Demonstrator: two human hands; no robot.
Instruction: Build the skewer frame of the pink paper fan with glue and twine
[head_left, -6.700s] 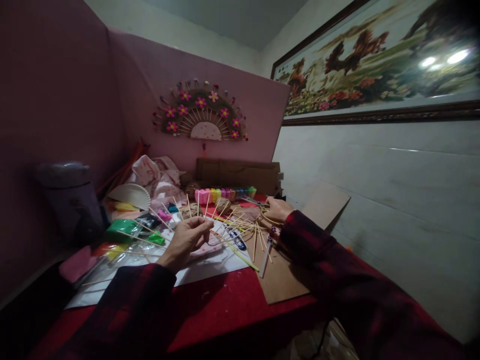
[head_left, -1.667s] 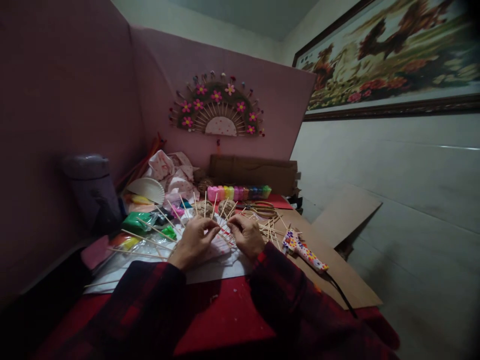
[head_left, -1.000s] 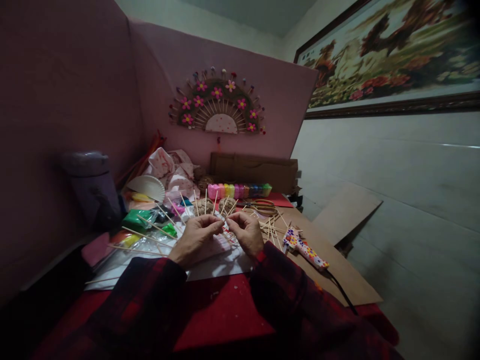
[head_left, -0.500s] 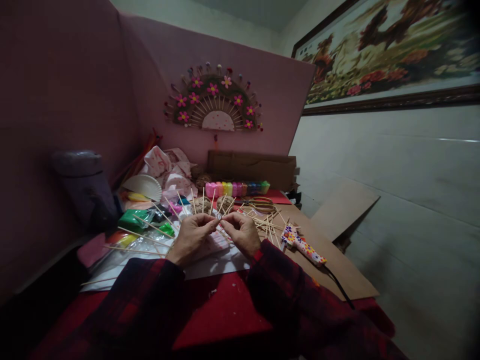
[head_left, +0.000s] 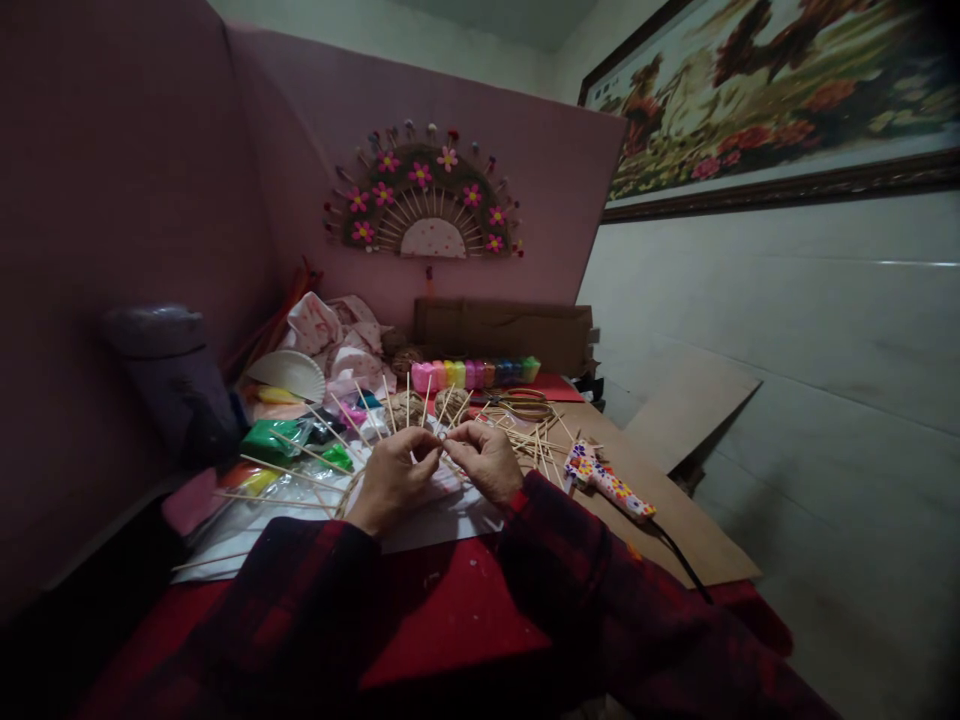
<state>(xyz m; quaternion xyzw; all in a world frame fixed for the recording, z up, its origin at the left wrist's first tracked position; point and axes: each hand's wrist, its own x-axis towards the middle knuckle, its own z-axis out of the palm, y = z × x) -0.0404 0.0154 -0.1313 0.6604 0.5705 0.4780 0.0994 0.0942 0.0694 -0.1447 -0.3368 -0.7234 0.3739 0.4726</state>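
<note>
My left hand (head_left: pixel 396 478) and my right hand (head_left: pixel 486 462) meet above the work table, thumb and forefinger of each pinched together. Between the fingertips is a small whitish piece (head_left: pixel 442 436), too small to name. Thin wooden sticks (head_left: pixel 300 446) fan out behind and to the left of my hands, partly hidden by them. Beneath lies white paper (head_left: pixel 442 530). A loose pile of sticks (head_left: pixel 541 448) lies just right of my right hand, and balls of twine (head_left: pixel 405 408) sit behind the fingers.
A flower-patterned glue gun (head_left: pixel 611 487) with a black cord lies on cardboard (head_left: pixel 697 545) at the right. Scissors (head_left: pixel 525 403) and a row of coloured clay packs (head_left: pixel 476 375) are behind. Bagged green clay (head_left: pixel 274 440) is left. A decorated fan (head_left: pixel 433 238) hangs on the pink panel.
My fingertips still meet at the small piece, with the left fingers shifted slightly. The whole view has moved a little; the objects on the table stay in place.
</note>
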